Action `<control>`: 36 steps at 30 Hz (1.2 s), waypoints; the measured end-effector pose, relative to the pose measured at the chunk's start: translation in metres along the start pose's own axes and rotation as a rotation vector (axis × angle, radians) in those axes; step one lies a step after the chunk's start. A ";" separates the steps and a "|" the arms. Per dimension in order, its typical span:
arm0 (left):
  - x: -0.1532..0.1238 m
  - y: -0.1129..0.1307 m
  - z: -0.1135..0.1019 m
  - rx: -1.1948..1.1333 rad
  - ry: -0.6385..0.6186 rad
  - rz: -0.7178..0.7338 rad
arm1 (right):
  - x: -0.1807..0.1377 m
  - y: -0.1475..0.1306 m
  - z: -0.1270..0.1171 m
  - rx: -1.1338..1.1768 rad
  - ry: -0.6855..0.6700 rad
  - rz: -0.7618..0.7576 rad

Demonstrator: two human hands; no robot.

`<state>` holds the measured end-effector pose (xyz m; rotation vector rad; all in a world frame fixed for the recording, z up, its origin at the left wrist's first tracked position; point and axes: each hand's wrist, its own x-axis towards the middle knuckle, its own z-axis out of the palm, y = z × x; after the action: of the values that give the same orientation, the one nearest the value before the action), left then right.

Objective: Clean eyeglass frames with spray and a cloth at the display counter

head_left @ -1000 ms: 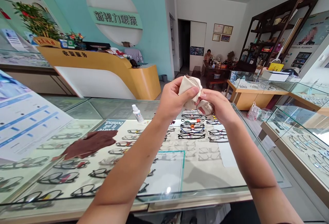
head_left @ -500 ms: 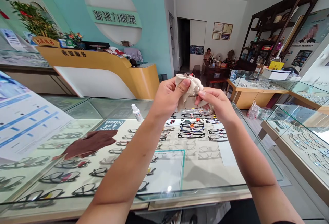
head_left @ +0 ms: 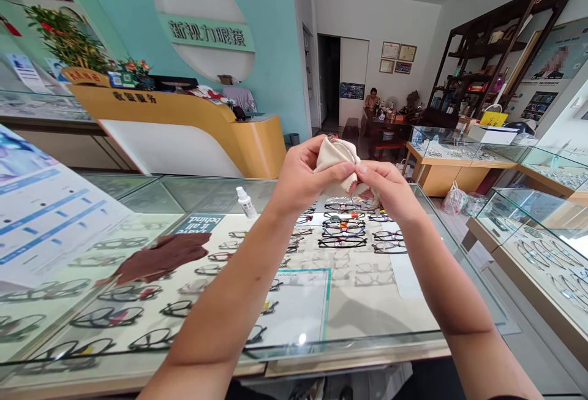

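A cream cloth (head_left: 334, 152) is folded around part of a pair of eyeglasses (head_left: 353, 194), held up above the glass counter. My left hand (head_left: 301, 176) is closed on the cloth, its thumb lying across the front. With thumb and fingers pinched, my right hand (head_left: 386, 184) grips the eyeglasses at the cloth's right edge. Both thumb tips nearly meet. Only a little of the thin rim shows below the cloth; the lenses are mostly hidden. On the countertop to the left stand a white spray bottle (head_left: 246, 203) and a crumpled brown cloth (head_left: 163, 256).
Under the counter glass (head_left: 362, 320) lie rows of spectacle frames (head_left: 342, 243). A printed card (head_left: 50, 216) stands at the left. More display cases (head_left: 533, 253) are at the right. Far back, a person (head_left: 371, 105) sits by a dark table.
My left thumb has slid down and right across the cloth, toward my right thumb. The cloth has turned, with more of it folded over the top.
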<state>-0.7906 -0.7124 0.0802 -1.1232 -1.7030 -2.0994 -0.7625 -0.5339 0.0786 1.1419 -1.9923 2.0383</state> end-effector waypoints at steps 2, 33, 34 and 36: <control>-0.001 0.000 0.007 -0.002 0.034 0.037 | -0.001 -0.001 -0.001 -0.027 -0.018 -0.006; -0.001 0.005 0.002 0.060 0.010 0.024 | 0.000 0.004 -0.005 -0.022 -0.101 0.029; -0.002 0.005 0.005 0.052 0.025 0.031 | -0.001 0.004 -0.004 -0.031 -0.111 0.022; -0.002 0.004 0.008 0.045 0.058 0.055 | -0.001 0.003 -0.004 -0.040 -0.120 0.017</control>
<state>-0.7834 -0.7068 0.0820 -1.0730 -1.6651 -2.0306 -0.7654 -0.5303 0.0762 1.2721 -2.0927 1.9724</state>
